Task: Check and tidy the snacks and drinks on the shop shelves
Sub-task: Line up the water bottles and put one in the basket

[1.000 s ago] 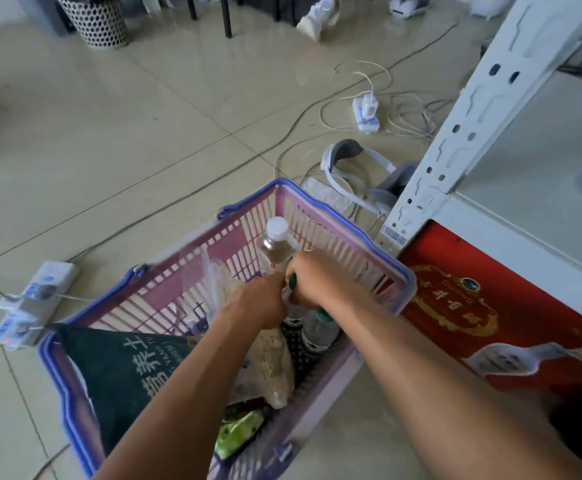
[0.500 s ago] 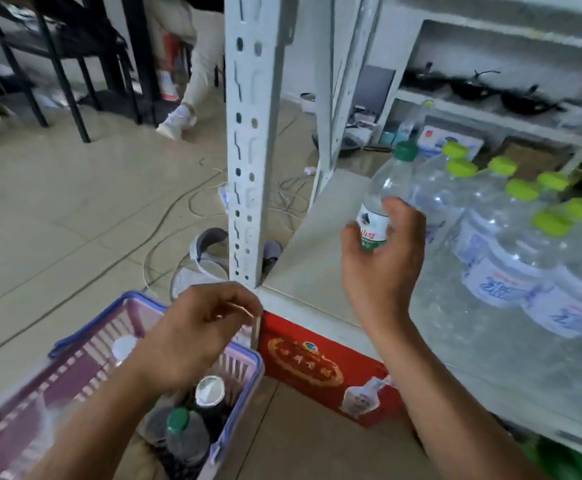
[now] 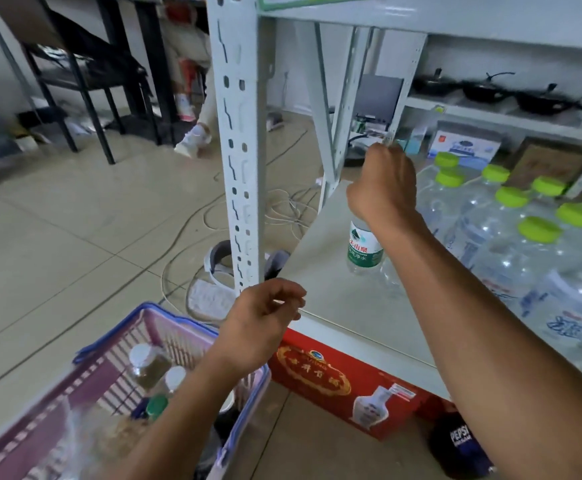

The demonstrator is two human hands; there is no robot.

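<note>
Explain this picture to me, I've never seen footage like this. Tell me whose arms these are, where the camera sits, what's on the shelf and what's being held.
No machine here: these are a person's two bare arms, filmed by a wide-angle camera worn on their head, looking forward and down. The right hand grips the top of a small water bottle with a green label, at the white shelf, beside large bottles with lime-green caps. Whether it already stands on the shelf is unclear. The left hand hangs loosely curled, holding nothing, above a pink basket of drinks. A red box sits under the shelf.
</note>
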